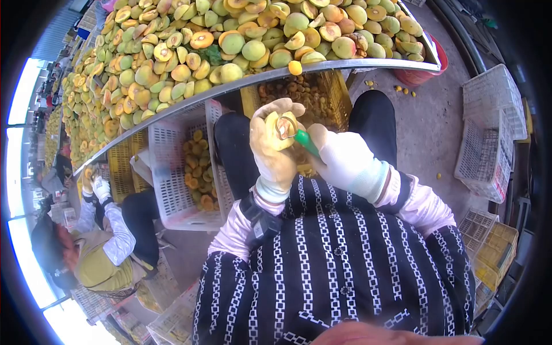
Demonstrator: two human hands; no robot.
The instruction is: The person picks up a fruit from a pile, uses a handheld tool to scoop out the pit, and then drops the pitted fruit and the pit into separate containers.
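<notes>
My left hand point(271, 158), in a stained white glove, is wrapped round a cut yellow peach half point(272, 122) with its brown pit hollow facing up. In my right hand point(348, 161), gloved in white, is a pitting tool with a green handle point(306, 142). Its metal end touches the open face of the fruit; its exact shape is hard to make out. Both hands are close together above my lap. Just beyond them, a yellow crate point(342, 103) of brown pits and scraps sits below the table edge.
A metal-edged table point(230, 86) heaped with halved peaches spans the front. A white crate point(172, 198) with fruit halves stands at left, beside a seated co-worker point(109, 247). A red basin point(422, 75) and stacked white crates point(483, 149) are at right.
</notes>
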